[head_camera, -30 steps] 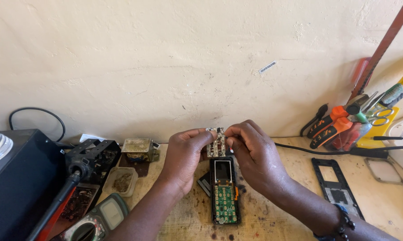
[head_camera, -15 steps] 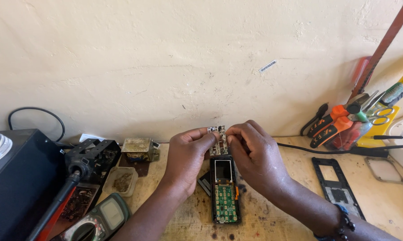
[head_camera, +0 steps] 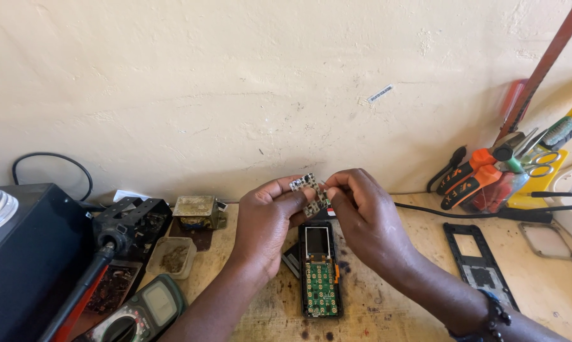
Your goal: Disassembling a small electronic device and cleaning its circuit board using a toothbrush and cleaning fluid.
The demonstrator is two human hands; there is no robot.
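Observation:
My left hand (head_camera: 268, 221) and my right hand (head_camera: 365, 215) meet above the wooden bench, both pinching a small circuit board (head_camera: 309, 192) between thumbs and fingertips. Just below them lies an opened phone (head_camera: 319, 272) with a small screen and a green keypad board with gold contacts, flat on the bench. A dark loose part (head_camera: 292, 259) lies beside the phone, partly under my left hand.
A black phone frame (head_camera: 476, 256) lies to the right. Pliers, scissors and other tools (head_camera: 488, 174) lean in the right corner, with a black cable (head_camera: 463, 212) running along the wall. At left stand a black box (head_camera: 19, 253), a soldering-iron stand (head_camera: 130, 221), a small tin (head_camera: 197, 212) and a multimeter (head_camera: 143, 313).
The hands have tilted the small circuit board slightly and lifted it a little; otherwise they stay in the same place above the phone.

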